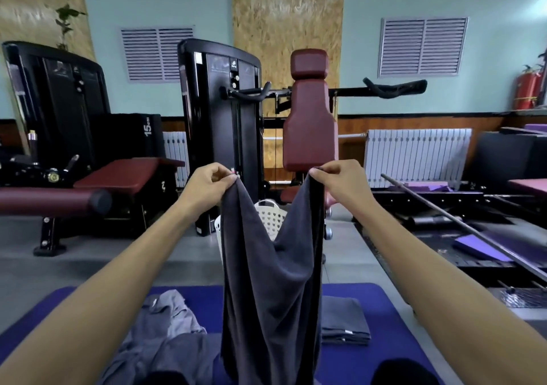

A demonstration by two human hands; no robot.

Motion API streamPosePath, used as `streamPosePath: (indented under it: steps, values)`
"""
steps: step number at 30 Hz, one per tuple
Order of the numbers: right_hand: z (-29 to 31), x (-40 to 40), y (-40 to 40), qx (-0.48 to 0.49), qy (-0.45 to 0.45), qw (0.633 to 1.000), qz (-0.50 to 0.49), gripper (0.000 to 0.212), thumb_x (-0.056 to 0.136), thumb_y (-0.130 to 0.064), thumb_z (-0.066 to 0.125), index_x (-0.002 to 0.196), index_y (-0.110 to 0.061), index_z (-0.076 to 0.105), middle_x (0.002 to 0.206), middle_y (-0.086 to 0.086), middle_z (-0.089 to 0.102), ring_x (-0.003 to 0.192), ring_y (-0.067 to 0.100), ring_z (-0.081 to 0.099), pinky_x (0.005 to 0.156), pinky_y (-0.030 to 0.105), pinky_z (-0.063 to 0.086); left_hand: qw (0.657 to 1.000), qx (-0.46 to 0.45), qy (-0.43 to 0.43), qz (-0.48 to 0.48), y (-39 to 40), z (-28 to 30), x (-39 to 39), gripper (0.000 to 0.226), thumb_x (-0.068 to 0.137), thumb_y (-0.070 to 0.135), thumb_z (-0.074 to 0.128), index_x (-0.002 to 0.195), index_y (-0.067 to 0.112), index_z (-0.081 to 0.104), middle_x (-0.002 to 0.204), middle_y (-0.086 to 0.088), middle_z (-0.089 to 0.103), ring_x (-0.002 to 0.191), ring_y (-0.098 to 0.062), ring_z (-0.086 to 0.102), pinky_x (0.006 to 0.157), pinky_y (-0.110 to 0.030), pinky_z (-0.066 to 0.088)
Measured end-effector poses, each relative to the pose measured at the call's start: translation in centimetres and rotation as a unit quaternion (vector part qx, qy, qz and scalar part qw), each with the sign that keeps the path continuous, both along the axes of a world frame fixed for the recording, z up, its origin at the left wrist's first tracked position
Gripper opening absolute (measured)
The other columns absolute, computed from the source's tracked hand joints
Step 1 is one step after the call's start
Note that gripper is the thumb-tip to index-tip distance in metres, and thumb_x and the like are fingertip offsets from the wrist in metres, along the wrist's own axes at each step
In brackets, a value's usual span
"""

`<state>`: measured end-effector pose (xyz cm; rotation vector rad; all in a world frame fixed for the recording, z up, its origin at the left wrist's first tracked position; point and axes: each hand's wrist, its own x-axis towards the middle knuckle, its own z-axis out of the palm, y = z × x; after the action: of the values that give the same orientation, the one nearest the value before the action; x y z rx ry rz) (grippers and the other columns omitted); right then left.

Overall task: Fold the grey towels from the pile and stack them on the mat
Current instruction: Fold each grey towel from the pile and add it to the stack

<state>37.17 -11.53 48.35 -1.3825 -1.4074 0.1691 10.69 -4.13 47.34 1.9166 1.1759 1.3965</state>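
The person is holding a dark grey towel (270,281) up in the air in front of them, both arms stretched forward. The left hand (211,181) is pinching one top corner, fingers curled and thumb pressed against the cloth; the right hand (340,177) is pinching the other top corner the same way. The towel is hanging lengthwise, its long axis running straight up and down, the top edge sagging in a deep V between the two hands and the lower end dropping out of sight at the bottom of the view, over the blue mat (393,325).

On the mat to the left of the hanging towel, a loose pile of grey towels (165,334) is lying crumpled. To the right, a neat stack of folded towels (344,321) is sitting flat on the mat, its edges squared, just beside the hanging cloth.

Behind the held towel, a white laundry basket (270,216) with a perforated wall is standing on the grey floor, mostly hidden by the cloth; I cannot tell what, if anything, is lying in it.

Further back, a weight machine with a dark red padded seat (309,118) is facing the person, a red bench (118,177) is standing to the left, and a white radiator (417,153) is running along the wall.
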Motion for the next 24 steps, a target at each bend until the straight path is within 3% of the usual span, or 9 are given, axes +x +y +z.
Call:
streamPosePath:
  steps: [4,6,10,15,19,24]
  values:
    - [-5.5,0.2,-0.7,-0.060,0.031,0.997,0.029,0.016,0.086,-0.034,0.073,0.077,-0.021,0.077,0.070,-0.004,0.071,0.074,0.021,0.071,0.076,0.041,0.060,0.997,-0.075,-0.012,-0.020,-1.5,-5.4,-0.2,0.009,0.095,0.012,0.063,0.086,0.009,0.065,0.074,-0.001,0.064,0.063,-0.008,0.060,0.049,-0.021,0.050]
    - [-9.1,0.1,-1.0,-0.094,0.062,0.993,0.042,0.016,0.087,-0.025,0.073,0.078,-0.012,0.076,0.073,0.008,0.072,0.069,0.027,0.070,0.074,0.047,0.061,0.992,-0.125,-0.012,-0.033,-1.8,-8.7,-0.3,0.010,0.095,0.012,0.063,0.085,0.010,0.064,0.071,-0.001,0.064,0.063,-0.010,0.060,0.051,-0.025,0.052]
    - [-17.6,0.1,-1.1,-0.197,0.118,0.971,0.059,0.030,0.089,-0.018,0.072,0.084,0.011,0.067,0.068,0.012,0.058,0.062,0.018,0.055,0.062,0.039,0.056,0.973,-0.225,0.031,-0.035,-1.8,-16.4,-0.1,0.010,0.094,0.014,0.065,0.086,0.009,0.065,0.063,-0.002,0.058,0.054,-0.012,0.050,0.047,-0.022,0.044]
    - [-29.2,-0.1,-0.1,-0.315,0.131,0.939,0.035,0.031,0.086,-0.020,0.074,0.063,-0.002,0.064,0.054,0.004,0.053,0.052,0.017,0.049,0.056,0.033,0.045,0.932,-0.356,0.067,-0.017,-0.9,-27.1,0.0,0.017,0.093,0.016,0.068,0.077,0.012,0.065,0.061,-0.001,0.058,0.052,-0.012,0.051,0.043,-0.021,0.045]
    - [-37.2,-0.4,0.8,-0.393,0.163,0.904,0.028,0.024,0.086,-0.018,0.074,0.071,0.000,0.069,0.056,0.002,0.056,0.051,0.014,0.050,0.056,0.030,0.048,0.891,-0.452,0.051,0.002,0.0,-35.3,-0.1,0.017,0.094,0.013,0.066,0.077,0.011,0.064,0.062,-0.004,0.058,0.049,-0.011,0.053,0.040,-0.019,0.044]
    - [-43.9,-0.2,2.8,-0.459,0.224,0.860,0.005,0.023,0.088,-0.015,0.071,0.075,0.004,0.068,0.064,0.010,0.057,0.058,0.021,0.054,0.056,0.030,0.052,0.861,-0.506,0.044,0.038,2.5,-43.1,-0.3,0.016,0.093,0.009,0.065,0.077,0.012,0.064,0.066,-0.006,0.058,0.052,-0.012,0.054,0.053,-0.028,0.056]
